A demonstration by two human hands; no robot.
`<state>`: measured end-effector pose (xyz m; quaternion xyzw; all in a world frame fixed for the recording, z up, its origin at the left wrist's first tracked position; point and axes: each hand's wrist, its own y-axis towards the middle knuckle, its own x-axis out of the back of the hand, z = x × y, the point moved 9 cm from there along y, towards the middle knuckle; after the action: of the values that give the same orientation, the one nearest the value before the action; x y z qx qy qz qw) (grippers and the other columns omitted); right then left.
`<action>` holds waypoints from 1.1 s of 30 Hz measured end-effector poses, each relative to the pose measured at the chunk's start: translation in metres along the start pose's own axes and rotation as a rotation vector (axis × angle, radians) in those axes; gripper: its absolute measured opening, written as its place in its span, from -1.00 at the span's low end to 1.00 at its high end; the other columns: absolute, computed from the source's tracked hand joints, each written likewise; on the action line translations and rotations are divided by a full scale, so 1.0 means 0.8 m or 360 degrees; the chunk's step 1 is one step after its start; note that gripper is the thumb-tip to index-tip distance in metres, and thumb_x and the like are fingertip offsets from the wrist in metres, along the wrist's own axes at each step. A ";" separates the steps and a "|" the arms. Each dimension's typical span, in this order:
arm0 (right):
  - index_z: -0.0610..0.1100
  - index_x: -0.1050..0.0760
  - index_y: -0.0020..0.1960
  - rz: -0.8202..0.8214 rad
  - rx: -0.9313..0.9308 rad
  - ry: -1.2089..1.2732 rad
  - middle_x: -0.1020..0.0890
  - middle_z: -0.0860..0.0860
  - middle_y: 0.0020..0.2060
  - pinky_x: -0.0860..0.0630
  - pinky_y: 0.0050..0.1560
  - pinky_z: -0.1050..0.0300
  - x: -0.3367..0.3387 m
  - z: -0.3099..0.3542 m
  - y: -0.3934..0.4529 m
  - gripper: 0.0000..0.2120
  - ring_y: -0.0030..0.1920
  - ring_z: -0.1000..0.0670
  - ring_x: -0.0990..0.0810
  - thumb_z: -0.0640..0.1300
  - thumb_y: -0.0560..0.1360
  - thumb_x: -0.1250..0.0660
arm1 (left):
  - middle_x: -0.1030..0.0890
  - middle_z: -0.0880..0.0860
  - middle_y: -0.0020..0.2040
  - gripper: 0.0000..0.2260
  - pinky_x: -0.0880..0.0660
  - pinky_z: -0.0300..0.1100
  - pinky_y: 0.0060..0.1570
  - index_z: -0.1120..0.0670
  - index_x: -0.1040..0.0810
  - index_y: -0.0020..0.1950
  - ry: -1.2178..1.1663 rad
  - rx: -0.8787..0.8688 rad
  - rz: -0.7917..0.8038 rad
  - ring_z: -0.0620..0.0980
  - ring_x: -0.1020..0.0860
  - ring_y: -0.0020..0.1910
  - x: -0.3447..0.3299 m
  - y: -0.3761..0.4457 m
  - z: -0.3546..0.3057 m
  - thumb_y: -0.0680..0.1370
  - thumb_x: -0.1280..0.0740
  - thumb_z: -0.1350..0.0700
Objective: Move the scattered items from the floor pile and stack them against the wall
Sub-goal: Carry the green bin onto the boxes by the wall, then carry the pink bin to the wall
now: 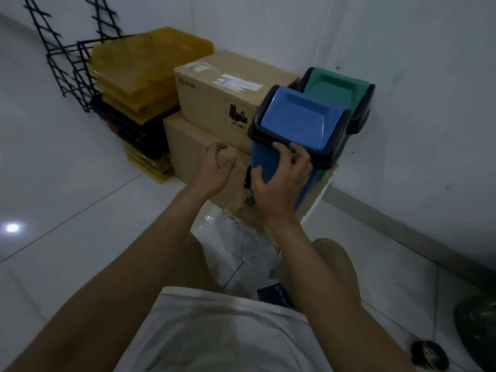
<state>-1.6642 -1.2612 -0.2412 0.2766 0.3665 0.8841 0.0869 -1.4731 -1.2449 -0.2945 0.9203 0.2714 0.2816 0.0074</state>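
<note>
While the right hand (279, 181) clamps the blue plastic swing-lid bin (292, 130) centre-frame, left hand (214, 167) loose and empty, boxes already stacked; white bag (241, 253) remains below.

trays (150, 76) left | boxes (214, 108) middle | bins (308, 124) right, atop lower box

occluded: lower cardboard box (188, 146) front behind both hands, green bin (335, 89) body behind blue bin (292, 122) | cropped: dark bag (477, 328) at right edge | blurred: upper box (214, 87) label print unreadable
</note>
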 end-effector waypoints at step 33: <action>-0.08 -0.46 0.26 0.2727 -0.0573 0.0332 -0.54 -0.07 0.08 -0.44 -0.12 0.20 -0.066 0.514 0.129 -0.68 0.01 -0.01 -0.53 -0.07 0.53 -0.36 | -0.50 0.00 0.23 -0.65 -0.44 -0.18 0.00 0.01 -0.43 0.35 -0.0181 0.1448 -0.0014 -0.02 -0.51 0.14 0.514 -0.153 -0.234 0.58 -0.31 -0.02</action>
<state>-1.3879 -1.1074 0.0457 0.3563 -0.1058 0.7104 -0.5977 -1.3460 -0.9594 0.0537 0.8429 0.3704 0.0829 -0.3814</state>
